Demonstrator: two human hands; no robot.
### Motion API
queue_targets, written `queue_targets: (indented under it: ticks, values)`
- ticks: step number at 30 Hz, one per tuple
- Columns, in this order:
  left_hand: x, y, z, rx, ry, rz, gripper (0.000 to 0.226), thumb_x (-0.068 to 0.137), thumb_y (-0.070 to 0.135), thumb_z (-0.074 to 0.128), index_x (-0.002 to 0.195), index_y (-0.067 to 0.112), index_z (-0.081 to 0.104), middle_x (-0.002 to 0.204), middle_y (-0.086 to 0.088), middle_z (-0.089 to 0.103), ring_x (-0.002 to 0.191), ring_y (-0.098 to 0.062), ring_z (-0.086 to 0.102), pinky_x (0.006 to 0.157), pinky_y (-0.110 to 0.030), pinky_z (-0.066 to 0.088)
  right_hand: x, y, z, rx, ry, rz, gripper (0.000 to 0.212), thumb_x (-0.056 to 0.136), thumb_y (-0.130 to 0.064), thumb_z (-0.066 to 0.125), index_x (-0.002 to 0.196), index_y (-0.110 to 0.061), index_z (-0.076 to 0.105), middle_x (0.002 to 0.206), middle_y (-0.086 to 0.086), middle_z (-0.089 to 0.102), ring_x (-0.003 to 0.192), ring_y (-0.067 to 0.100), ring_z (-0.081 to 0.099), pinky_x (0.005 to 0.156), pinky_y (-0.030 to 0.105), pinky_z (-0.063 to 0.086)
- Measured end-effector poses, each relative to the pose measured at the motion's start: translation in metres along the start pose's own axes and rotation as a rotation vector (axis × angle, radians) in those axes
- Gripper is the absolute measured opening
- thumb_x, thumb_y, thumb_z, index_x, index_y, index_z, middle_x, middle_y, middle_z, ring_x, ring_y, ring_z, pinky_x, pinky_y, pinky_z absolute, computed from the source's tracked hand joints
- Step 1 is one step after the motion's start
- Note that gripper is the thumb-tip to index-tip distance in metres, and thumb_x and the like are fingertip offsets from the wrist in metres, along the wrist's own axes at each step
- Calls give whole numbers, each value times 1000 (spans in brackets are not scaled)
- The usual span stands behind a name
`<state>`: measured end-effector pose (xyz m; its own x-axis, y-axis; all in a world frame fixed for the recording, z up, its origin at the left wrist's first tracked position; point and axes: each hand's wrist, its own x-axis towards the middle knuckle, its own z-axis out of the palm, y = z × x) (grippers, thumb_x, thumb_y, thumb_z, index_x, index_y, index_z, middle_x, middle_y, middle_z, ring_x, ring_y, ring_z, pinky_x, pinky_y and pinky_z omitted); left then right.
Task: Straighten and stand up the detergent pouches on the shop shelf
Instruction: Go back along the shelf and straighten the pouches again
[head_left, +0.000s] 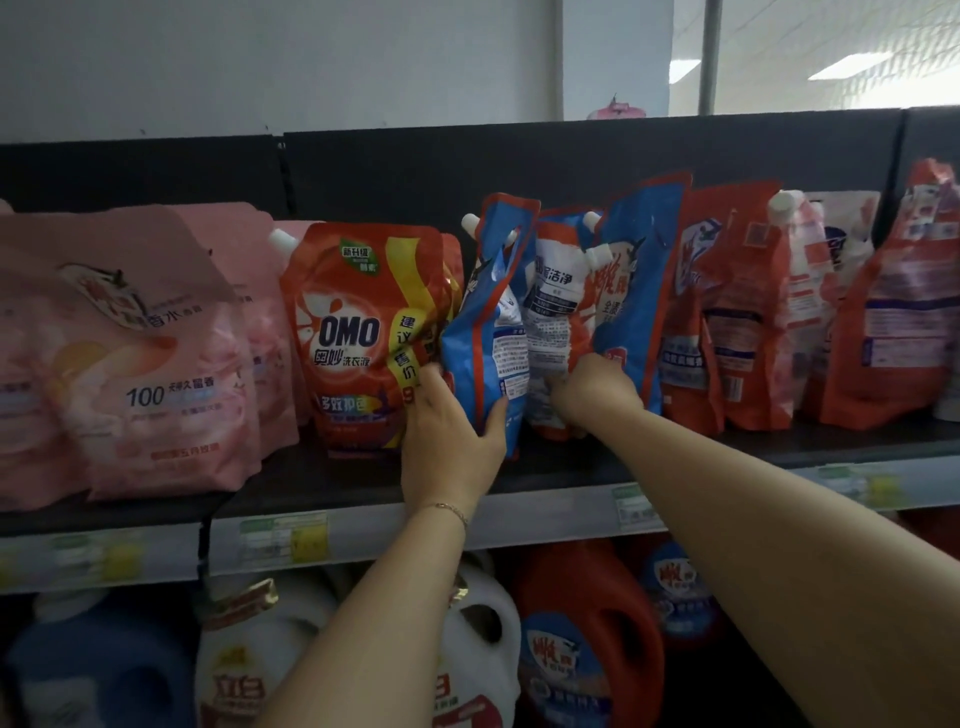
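Pouches (737, 322): crowding the shelf (571, 467) in a ragged row, with pink ones at the left, red ones at the right and a blue cluster sagging in the middle.

Blue pouch (493, 322): standing just right of the OMO pouch (353, 338) and touching it. Long axis running near upright, spout at the top, body twisting partly edge-on rather than facing front, base sitting near the shelf's front edge.

Crumpled pouch (553, 312): slumping between the blue pouch and a second blue one (639, 312), and pressing against both.

Left hand (452, 431): reaching up from below and gripping the blue pouch low down. Thumb (498, 413) lying across its front, the other fingers (431, 376) wrapping round its left side, next to the OMO pouch.

Right hand (597, 395): pushing in at the foot of the crumpled pouch, just right of the blue pouch. Fingertips hiding among the pouches, so impossible to tell whether spreading or pinching.

Judging by this, likely turning on the left hand, already holding the pouch below its middle: rotating it face-front about that upright axis, with the right hand keeping the neighbours back.
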<state>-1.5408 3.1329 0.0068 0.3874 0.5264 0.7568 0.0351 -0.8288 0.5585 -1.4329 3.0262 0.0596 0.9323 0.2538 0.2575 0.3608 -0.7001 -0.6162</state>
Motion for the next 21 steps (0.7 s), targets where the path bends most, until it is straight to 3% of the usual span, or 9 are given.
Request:
queue_targets:
  ticks: [3,6,10,17,21]
  values:
    - [-2,2,-1,10,-1,-20,51,83,45,68,108,24,29,107,-3,57,92,-21,61,67,-34,53,-7,-1,-2,-10,20,-63,29,92,-29,53,111,-7,56,107,13,59,99,34,60,77,38,52]
    - [-3,3,-2,8,-5,-30,51,84,44,69,105,26,27,106,-2,58,90,-20,62,63,-32,52,-22,-2,-9,17,76,-154,17,89,-29,55,95,-13,55,87,6,52,83,29,53,68,34,45]
    - [-2,3,-2,20,-15,-22,49,85,43,68,99,29,24,105,-1,58,90,-21,62,63,-28,44,-35,2,-21,66,172,-246,15,88,-28,56,84,-13,59,76,1,53,75,27,52,63,31,38]
    - [-2,4,-6,10,-69,-7,46,86,48,65,114,23,39,111,0,63,95,-19,64,71,-32,51,-70,1,-36,156,390,-401,37,90,-26,55,55,-19,43,57,-5,43,62,22,47,49,28,24]
    - [-4,9,-12,72,-189,4,41,93,58,45,116,25,46,100,-2,66,88,-25,64,72,-37,52,-92,7,-44,162,457,-452,38,88,-24,57,54,-17,42,52,-6,40,55,21,44,47,26,21]
